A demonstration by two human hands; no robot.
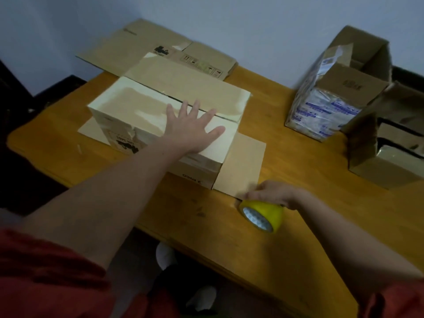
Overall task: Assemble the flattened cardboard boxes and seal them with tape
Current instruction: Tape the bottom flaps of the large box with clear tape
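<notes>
While left hand point(192, 129) lies flat, fingers spread, on box point(142, 104) flaps, right hand point(273, 193) grips tape point(261, 214) on desk point(68, 154).

Your bench in a dim, plain room

You face a plain, pale blue-grey wall point(252, 24) that spans 10 to 2 o'clock, and the light on it is low and even. The honey-coloured wooden bench point(298, 171) fills the middle, with a rounded corner at 9 o'clock and its near edge slanting down toward 5 o'clock. Dark low furniture point(57, 88) stands against the wall at 10 o'clock. Grey floor point(133, 271) shows at 6 o'clock.
</notes>
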